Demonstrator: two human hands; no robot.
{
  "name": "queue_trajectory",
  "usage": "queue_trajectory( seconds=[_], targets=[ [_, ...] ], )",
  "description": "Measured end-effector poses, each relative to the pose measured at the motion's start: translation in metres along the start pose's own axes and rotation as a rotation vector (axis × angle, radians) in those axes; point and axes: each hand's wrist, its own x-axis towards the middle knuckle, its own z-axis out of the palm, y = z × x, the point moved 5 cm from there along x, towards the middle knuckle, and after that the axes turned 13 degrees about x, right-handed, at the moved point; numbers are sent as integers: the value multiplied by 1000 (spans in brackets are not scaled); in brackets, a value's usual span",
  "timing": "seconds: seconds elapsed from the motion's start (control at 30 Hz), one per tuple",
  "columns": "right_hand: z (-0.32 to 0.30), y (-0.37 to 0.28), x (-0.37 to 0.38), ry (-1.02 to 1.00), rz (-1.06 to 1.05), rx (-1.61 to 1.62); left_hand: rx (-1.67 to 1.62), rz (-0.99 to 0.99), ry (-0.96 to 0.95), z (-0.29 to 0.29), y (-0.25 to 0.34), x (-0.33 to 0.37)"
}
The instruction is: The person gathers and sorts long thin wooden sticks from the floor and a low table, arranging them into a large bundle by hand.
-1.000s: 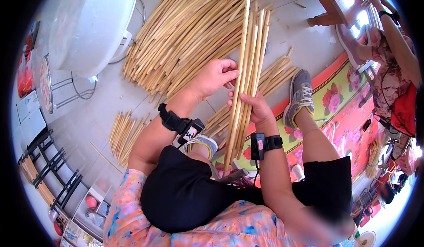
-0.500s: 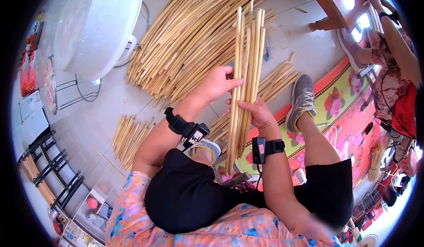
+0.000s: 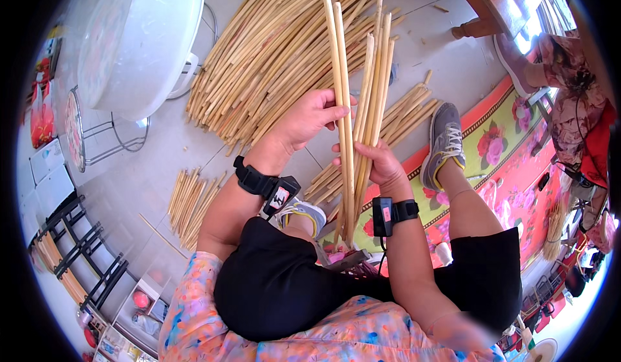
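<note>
My left hand (image 3: 317, 115) is closed, thumb and fingers pinching a pair of long pale wooden sticks (image 3: 339, 51). Beside it, a little lower and to the right, my right hand (image 3: 380, 163) grips several more wooden sticks (image 3: 375, 97). Both lots stand steeply in front of me. Their tops spread apart with a gap between, while the lower parts come together above a low grey thing (image 3: 352, 258) between my feet, mostly hidden. The fingertips of my right hand are partly behind the sticks.
A big pile of sticks (image 3: 272, 64) covers the floor ahead. Smaller piles lie at the left (image 3: 194, 200) and beside my right shoe (image 3: 407, 116). A whitish tub (image 3: 142, 38) stands far left, a wooden table (image 3: 498, 3) far right. Another person's floral-clad leg (image 3: 563, 71) is near a flowered mat (image 3: 488, 148).
The two sticks in my left hand have tilted left at the top, widening the gap from those in my right hand. The other person's hands have left their place at the table.
</note>
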Motion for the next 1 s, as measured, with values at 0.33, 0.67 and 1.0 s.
queue_trajectory(
  seconds=[0.33,0.67,1.0],
  targets=[
    [-13,14,0,-54,28,16,141,102,55,14,-6,11],
    [-31,-8,7,91,-222,48,1444,89,655,-50,-60,8],
    [-52,-40,-4,112,-398,96,1596,149,633,-39,-100,8]
  ],
)
